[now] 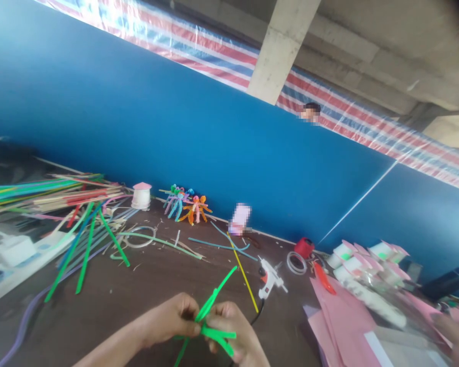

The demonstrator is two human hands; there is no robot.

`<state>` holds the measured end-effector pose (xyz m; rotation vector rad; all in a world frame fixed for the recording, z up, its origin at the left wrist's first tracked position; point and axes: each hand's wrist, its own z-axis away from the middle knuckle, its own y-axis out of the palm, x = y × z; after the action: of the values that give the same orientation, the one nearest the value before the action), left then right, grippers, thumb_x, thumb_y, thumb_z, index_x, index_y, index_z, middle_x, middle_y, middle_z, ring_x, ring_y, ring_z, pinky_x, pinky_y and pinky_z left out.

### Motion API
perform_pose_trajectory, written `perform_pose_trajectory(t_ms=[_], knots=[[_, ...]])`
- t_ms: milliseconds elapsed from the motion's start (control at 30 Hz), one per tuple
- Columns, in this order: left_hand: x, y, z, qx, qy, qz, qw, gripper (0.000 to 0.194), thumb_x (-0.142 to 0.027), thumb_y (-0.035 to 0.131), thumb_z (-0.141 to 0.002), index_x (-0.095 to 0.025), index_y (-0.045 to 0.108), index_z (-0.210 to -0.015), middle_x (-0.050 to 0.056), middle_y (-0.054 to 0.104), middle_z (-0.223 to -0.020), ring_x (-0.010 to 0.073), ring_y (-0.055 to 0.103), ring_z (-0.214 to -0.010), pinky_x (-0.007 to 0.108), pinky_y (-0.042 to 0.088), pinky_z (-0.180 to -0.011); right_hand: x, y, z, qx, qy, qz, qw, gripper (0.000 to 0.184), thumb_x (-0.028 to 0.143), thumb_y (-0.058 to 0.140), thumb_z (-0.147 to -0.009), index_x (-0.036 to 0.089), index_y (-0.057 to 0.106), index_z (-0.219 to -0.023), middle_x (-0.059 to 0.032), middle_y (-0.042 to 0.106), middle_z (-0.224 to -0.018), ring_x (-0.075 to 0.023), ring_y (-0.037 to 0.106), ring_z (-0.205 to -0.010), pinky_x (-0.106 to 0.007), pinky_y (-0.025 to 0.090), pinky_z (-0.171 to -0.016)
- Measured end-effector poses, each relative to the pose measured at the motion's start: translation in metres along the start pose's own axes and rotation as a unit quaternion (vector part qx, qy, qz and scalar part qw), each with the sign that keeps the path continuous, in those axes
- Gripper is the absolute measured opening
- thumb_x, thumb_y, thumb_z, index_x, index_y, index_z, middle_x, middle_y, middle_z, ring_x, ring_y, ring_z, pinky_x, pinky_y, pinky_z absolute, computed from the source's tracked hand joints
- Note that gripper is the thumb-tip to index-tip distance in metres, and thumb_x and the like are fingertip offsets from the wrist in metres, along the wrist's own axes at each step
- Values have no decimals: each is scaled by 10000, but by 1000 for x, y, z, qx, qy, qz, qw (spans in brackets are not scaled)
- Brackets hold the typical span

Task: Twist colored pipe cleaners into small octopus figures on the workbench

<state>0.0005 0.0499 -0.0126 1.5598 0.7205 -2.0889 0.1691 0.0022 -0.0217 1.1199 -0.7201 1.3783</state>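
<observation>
Bright green pipe cleaners (219,334), crossed and bent around one another, are gripped between my two hands above the dark table. My left hand (179,318) pinches them near the crossing with thumb and fingers. Close beside it, my right hand (229,326) is closed on the same bundle, partly behind the green strands. One end points up and away, others stick out to the right and down. Just past my hands lie a yellow pipe cleaner (245,275) and a white hot glue gun (270,279).
Loose pipe cleaners (86,244) and a white power strip (26,260) fill the left. Small pipe-cleaner figures (195,209) and a white cup with a pink top (141,196) stand by the blue partition (156,127). Pink sheets (340,321) lie right, near another person's hand (455,331).
</observation>
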Motion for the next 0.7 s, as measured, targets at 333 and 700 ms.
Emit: perform_pose_trajectory(t_ms=[333, 700], knots=[[4, -2, -5, -69, 48, -140, 987, 182, -334, 592, -566, -157, 610, -608, -40, 485, -535, 120, 390, -589, 197, 295, -534, 12, 0, 12, -26, -59, 197, 978, 59, 178, 618, -599, 136, 643, -632, 42, 558, -507, -73, 489, -441, -182, 371, -472], [6, 0, -10, -73, 54, -145, 985, 212, -340, 555, -610, -137, 560, -550, -47, 383, -513, 103, 339, -555, 194, 261, -510, 1, 4, 2, -79, -82, 193, 975, 39, 143, 574, -605, 127, 593, -635, 45, 539, -506, -66, 455, -409, -181, 369, -432]])
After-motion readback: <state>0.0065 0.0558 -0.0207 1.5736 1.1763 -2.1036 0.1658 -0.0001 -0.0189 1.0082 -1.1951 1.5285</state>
